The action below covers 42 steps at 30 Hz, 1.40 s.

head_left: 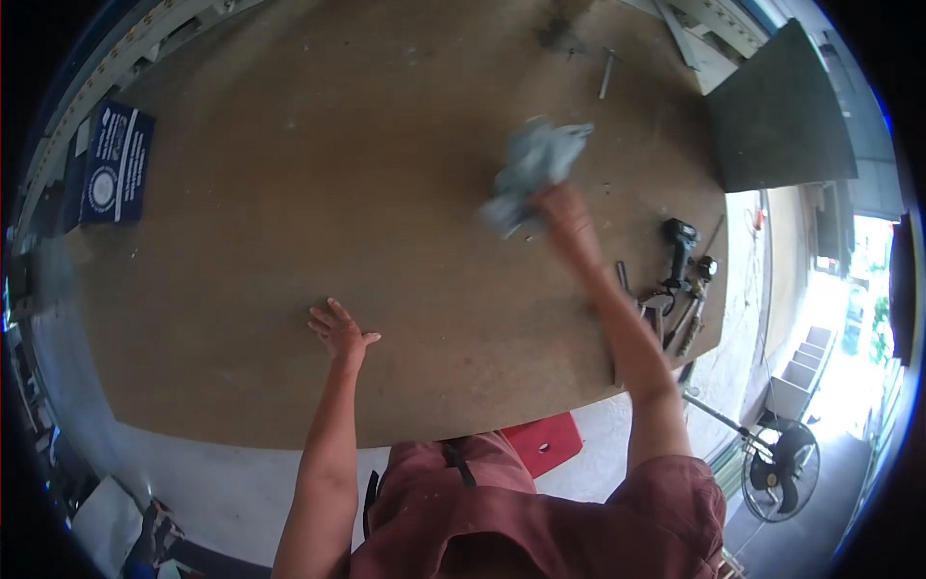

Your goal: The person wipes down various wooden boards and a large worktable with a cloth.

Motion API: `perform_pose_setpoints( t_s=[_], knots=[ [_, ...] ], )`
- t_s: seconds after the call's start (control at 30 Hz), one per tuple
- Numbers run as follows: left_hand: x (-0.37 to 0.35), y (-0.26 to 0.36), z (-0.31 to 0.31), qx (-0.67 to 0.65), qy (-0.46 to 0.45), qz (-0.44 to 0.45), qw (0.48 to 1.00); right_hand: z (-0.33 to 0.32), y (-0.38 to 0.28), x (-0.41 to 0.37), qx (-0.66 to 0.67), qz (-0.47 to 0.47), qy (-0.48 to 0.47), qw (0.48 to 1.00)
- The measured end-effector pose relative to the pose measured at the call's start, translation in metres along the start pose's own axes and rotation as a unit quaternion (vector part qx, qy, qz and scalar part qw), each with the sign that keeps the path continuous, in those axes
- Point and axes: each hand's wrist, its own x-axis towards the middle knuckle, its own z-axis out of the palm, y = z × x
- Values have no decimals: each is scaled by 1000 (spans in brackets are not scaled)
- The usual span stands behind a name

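Note:
A crumpled grey-blue cloth (536,164) is on the brown tabletop (289,193), right of the middle. My right hand (564,210) grips its lower right part; hand and cloth are both blurred by motion. Toward the front edge, left of the middle, my left hand (341,331) rests on the tabletop with its fingers spread and nothing in it. The cloth hides the surface beneath it.
A blue box (118,164) stands at the left. Near the right edge lie a black power tool (679,249) and several hand tools. A grey panel (781,121) stands back right. Below are a red stool (545,444) and a fan (779,470).

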Motion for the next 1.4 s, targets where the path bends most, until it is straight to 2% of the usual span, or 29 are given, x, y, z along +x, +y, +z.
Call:
perform_pose_setpoints(
  t_s=[0.03, 0.07, 0.13, 0.23, 0.3, 0.37, 0.47, 0.5, 0.6, 0.63, 0.7, 0.77, 0.8, 0.87, 0.9, 1.0, 1.07, 1.13, 1.2, 1.27, 1.33, 1.4],
  knots=[
    [-1, 0, 0, 10, -1, -6, 1000, 20, -35, -19, -48, -37, -7, 998],
    [-3, 0, 1, 23, -3, -14, 1000, 33, -67, -35, -31, -74, -67, 994],
    [-5, 1, 0, 10, 3, -14, 1000, 53, -100, -64, 119, -102, -200, 967],
    [-7, 0, -5, 11, 4, -19, 1000, 73, -75, -99, 107, -122, -187, 969],
    [-7, -1, -4, 17, -1, -15, 1000, 60, -40, -102, 58, -50, -194, 978],
    [-3, 0, -1, 19, -12, -25, 999, 53, 17, -107, -19, -42, -117, 992],
    [7, -9, 20, 66, 30, 14, 997, 26, 79, -96, -59, 110, -41, 991],
    [2, -7, 14, 64, 34, 9, 997, 12, 83, -85, -70, 143, -8, 987],
    [-8, 4, -1, 21, 6, -26, 999, -9, 59, -47, -17, 159, 38, 986],
    [-9, 1, 2, 23, 15, -21, 999, -2, 54, -45, 39, 147, -1, 988],
    [-8, -3, 6, 23, 34, -16, 999, -3, 16, -32, -31, 133, -50, 989],
    [-2, -1, 16, 6, 155, -5, 988, 23, 8, -30, -2, 169, -75, 983],
    [8, 8, 12, 2, 159, -5, 987, 31, 7, -22, -6, 166, -71, 984],
    [28, 24, 3, -73, 267, 63, 959, 49, 5, -15, -24, 187, -100, 977],
    [43, 38, -8, -83, 263, 77, 958, 57, 12, -9, -34, 186, -61, 980],
    [94, 81, -36, -88, 280, 95, 951, 83, 56, 10, -16, 156, -58, 986],
    [106, 107, -61, -109, 181, 55, 976, 79, 80, 29, -4, 235, -40, 971],
    [100, 133, -82, -31, 78, 4, 996, 43, 83, 77, 26, 321, 45, 946],
    [99, 135, -86, -54, 75, 3, 996, 29, 59, 121, 50, 288, 88, 952],
    [95, 136, -84, -49, 68, -2, 996, 43, 26, 168, 93, 197, 117, 969],
    [101, 138, -88, -44, 76, -1, 996, 67, -29, 221, 104, 119, 109, 981],
    [104, 134, -86, -58, 65, 8, 996, 105, -85, 269, 93, 31, 54, 994]
  ],
)
